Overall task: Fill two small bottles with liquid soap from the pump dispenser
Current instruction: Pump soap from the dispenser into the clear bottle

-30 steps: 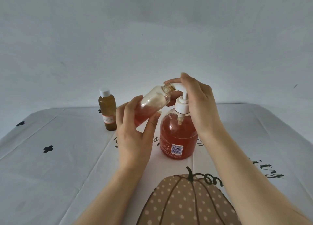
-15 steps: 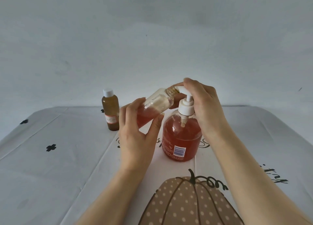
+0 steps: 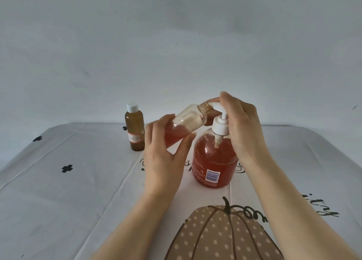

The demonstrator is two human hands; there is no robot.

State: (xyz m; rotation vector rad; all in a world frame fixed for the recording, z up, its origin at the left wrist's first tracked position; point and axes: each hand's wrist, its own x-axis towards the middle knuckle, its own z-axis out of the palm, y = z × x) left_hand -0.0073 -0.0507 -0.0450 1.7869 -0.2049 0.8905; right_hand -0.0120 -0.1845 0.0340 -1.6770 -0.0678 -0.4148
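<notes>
A white tablecloth (image 3: 58,191) with small black flowers (image 3: 67,168) and a big dotted pumpkin (image 3: 219,238) lies spread out. A plain pale wall (image 3: 176,44) stands behind it. The pump dispenser (image 3: 214,161) of red soap stands in the middle. The right hand (image 3: 242,126) curls over its white top. The left hand (image 3: 164,161) grips an open small bottle (image 3: 184,126), tipped, its mouth at the spout. It looks maybe half full. A capped brown bottle (image 3: 134,131) stands apart, back left.

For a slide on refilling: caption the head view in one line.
Left hand tilts a small bottle to the spout, right hand atop the soap dispenser; a capped bottle stands behind.
</notes>
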